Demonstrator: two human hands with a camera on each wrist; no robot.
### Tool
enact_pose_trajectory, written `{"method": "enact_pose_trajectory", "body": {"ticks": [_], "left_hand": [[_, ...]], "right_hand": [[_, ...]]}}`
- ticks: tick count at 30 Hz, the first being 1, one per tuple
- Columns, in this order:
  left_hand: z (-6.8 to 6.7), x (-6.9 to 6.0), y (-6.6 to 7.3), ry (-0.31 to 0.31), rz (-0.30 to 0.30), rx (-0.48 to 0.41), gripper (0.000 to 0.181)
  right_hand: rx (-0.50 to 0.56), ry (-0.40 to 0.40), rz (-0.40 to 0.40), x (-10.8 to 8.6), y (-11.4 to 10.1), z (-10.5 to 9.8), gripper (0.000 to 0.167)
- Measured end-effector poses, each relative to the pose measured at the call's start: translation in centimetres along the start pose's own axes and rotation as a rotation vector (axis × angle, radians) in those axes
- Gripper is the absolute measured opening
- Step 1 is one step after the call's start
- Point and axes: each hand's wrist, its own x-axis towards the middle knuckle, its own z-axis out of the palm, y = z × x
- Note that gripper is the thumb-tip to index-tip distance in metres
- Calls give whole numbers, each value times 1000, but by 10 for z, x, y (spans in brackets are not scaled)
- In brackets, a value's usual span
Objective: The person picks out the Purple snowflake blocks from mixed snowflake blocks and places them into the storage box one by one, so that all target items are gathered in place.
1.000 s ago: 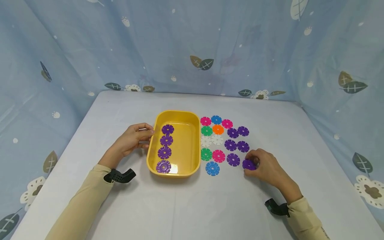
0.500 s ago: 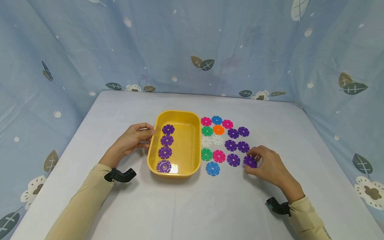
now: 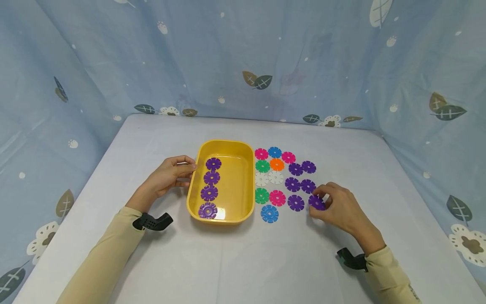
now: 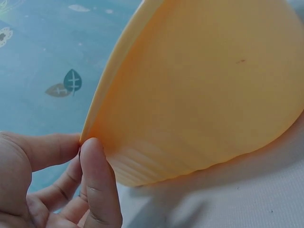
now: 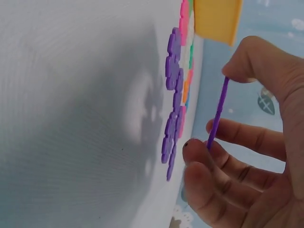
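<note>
White table [image 3: 243, 261], our right hand [image 3: 338, 207] pinches a purple disc [image 3: 317, 203]; yellow tray [image 3: 237, 181] lies leftward, gripped by our left hand [image 3: 167, 176].

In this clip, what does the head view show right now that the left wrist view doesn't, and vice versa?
Only the head view: the right hand pinching a purple disc, four purple discs in a column inside the yellow tray, and the multicoloured discs lying beside it.

Only the left wrist view: ripple-like ridges and a small dark mark on the tray's outer side.

Both: the left hand gripping the tray's edge, the white tabletop and the blue leaf-print cloth.
</note>
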Motion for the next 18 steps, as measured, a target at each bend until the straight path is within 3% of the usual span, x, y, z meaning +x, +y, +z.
{"method": "enact_pose_trajectory", "body": {"ticks": [10,18], "left_hand": [[0,0,0,5,6,9,30],[1,1,-2,6,11,9,31]], "right_hand": [[9,-23,-9,7,-5,0,39],[4,31,-87,20,-16,-5,39]]}}
